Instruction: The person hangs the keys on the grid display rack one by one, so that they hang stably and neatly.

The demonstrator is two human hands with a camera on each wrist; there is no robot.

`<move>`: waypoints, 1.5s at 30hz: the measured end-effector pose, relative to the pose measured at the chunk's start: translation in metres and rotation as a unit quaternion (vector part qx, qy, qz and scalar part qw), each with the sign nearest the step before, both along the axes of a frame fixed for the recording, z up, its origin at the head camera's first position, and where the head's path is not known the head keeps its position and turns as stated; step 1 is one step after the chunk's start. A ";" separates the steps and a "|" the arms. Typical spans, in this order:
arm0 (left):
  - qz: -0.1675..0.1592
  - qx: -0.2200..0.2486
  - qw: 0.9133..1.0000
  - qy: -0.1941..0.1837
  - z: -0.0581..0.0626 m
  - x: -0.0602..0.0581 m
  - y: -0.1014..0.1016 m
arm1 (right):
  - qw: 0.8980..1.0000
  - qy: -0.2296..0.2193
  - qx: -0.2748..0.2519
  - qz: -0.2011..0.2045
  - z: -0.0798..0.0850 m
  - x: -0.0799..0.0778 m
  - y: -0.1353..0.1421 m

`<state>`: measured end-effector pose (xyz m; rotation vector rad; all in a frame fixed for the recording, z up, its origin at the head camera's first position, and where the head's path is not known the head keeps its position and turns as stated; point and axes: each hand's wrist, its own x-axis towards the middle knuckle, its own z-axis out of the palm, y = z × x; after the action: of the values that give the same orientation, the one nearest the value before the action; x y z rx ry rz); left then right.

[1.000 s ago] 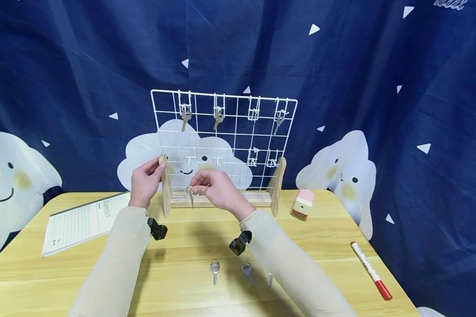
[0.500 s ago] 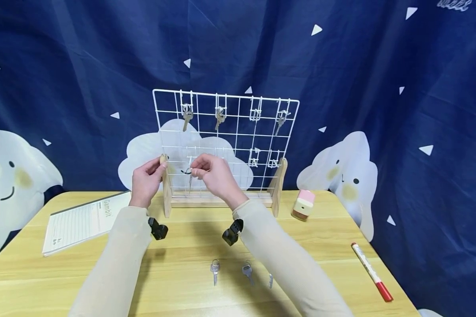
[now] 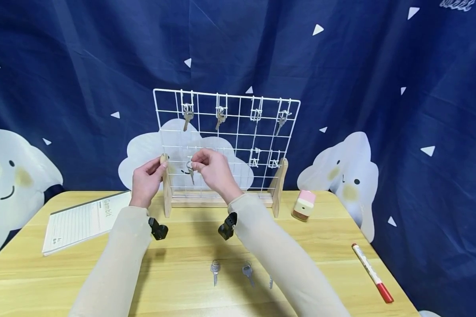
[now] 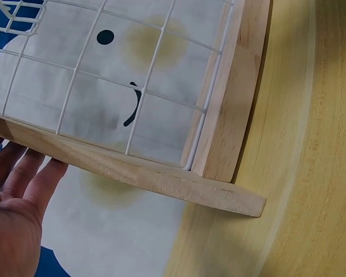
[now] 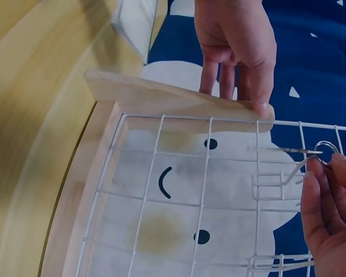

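Observation:
My left hand (image 3: 147, 184) grips the wooden left post (image 3: 167, 189) of a white wire grid rack (image 3: 238, 96). In the left wrist view its fingers lie behind that post, partly hidden. My right hand (image 3: 215, 171) pinches the ring of a small key (image 3: 191, 174) in front of the rack's lower left part. Seen from the right wrist, the ring (image 5: 327, 145) is close to a wire hook (image 5: 268, 187); whether it is threaded on the prong I cannot tell. Three keys hang along the upper row: one (image 3: 188, 119), another (image 3: 221, 118), and one at the right (image 3: 281, 122).
On the wooden table (image 3: 174, 281) lie a key (image 3: 215, 269), a second key (image 3: 247, 271) and a third (image 3: 271, 281) partly under the right sleeve. A notepad (image 3: 87, 222) is at left; a pink-and-cream block-shaped item (image 3: 303, 206) and a red-capped marker (image 3: 373, 274) are at right.
My right hand has risen with the key from near the rack's base to the height of the lower hooks. The left hand stays on the post.

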<state>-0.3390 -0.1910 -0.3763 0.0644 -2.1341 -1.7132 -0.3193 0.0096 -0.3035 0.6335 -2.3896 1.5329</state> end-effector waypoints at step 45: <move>-0.008 -0.015 1.000 -0.010 0.004 0.003 0.001 | 0.988 0.000 0.138 0.075 -0.028 0.038 0.047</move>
<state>-0.3364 -0.1904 -0.3727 0.0559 -2.1801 -1.6949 -0.2816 0.0563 -0.3316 0.8873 -2.6319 1.2623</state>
